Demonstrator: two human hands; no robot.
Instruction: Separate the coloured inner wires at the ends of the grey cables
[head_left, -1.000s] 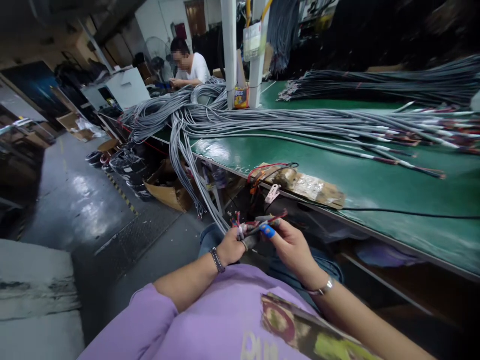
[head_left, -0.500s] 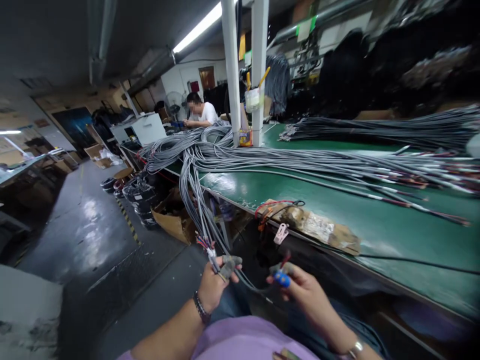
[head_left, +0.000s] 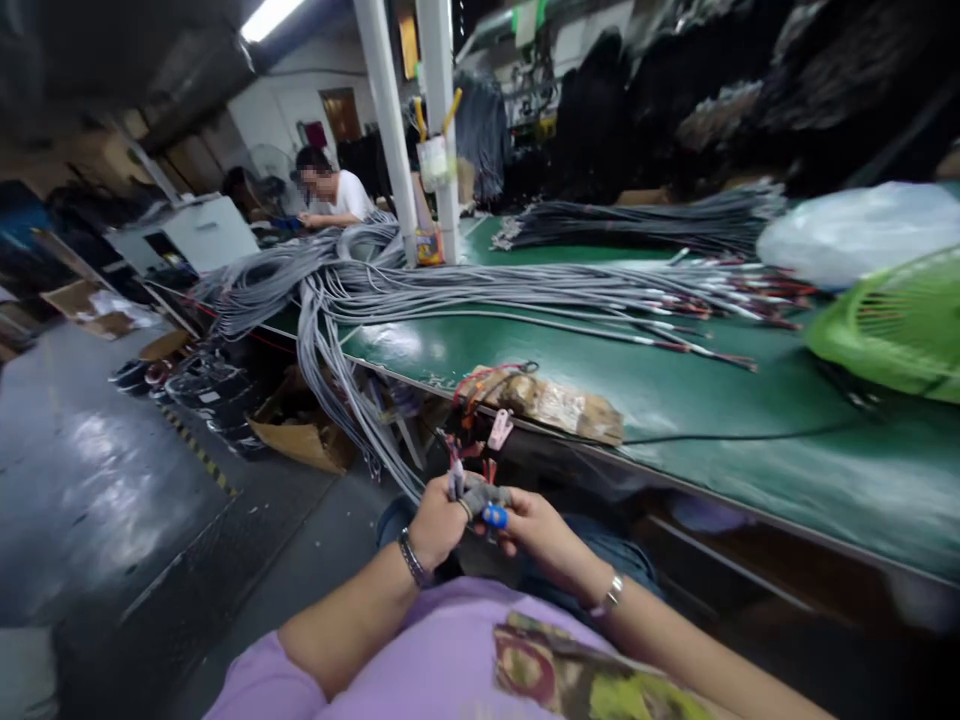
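Note:
My left hand point(head_left: 437, 520) is closed around the end of a grey cable point(head_left: 352, 420), whose red and dark wire tips point(head_left: 459, 458) stick up from my fist; a grey finger cot covers one finger. My right hand point(head_left: 534, 528) is closed too, pinching the same wire ends right beside the left hand, with a blue cap point(head_left: 494, 516) on a fingertip. Both hands meet above my lap, just below the front edge of the green bench point(head_left: 675, 400).
A big bundle of grey cables point(head_left: 480, 290) lies across the bench and hangs over its left edge. A taped cardboard fixture point(head_left: 555, 400) sits at the bench edge. A green basket point(head_left: 892, 325) and a plastic bag point(head_left: 855, 230) lie at the right. Another person point(head_left: 330, 195) works at the far end.
My hands were apart half a second ago; now they are together again on the wire ends. The view has swung right, bringing the green basket and the bag into sight.

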